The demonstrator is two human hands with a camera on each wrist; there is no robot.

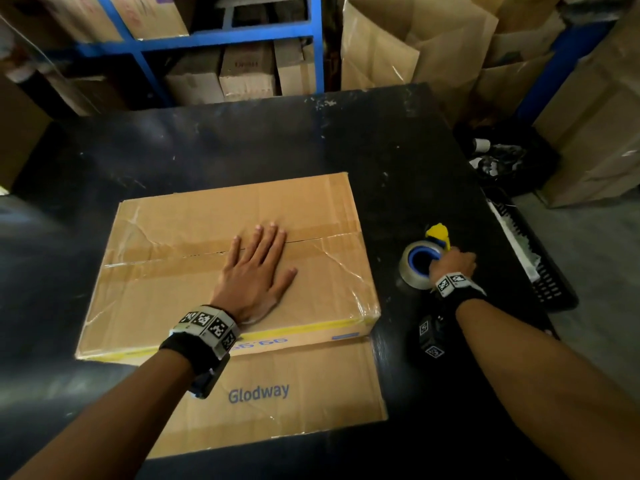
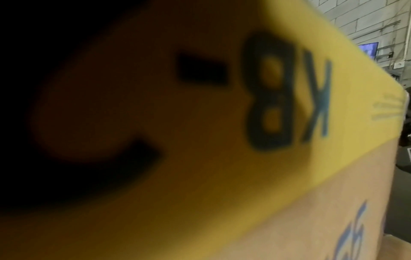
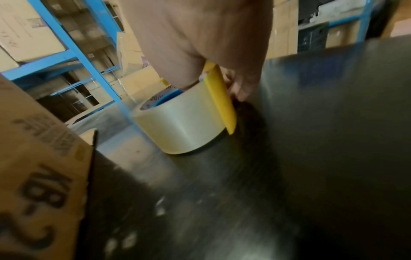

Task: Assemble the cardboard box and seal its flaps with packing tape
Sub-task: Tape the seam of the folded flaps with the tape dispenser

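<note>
A brown cardboard box lies on the black table, its top flaps folded down and meeting at a seam with old tape strips on it. My left hand lies flat on that seam with fingers spread. A yellow stripe and a panel printed "Glodway" face me; the left wrist view shows only the box's blurred stripe. To the right of the box, my right hand grips a clear packing tape roll standing on the table. The thumb sits in its blue core, the fingers behind the yellow cutter.
Blue shelving loaded with cartons runs along the back. Tall brown cartons stand at the back right. A black slatted crate sits by the table's right edge, and a dark bin lies on the floor beyond.
</note>
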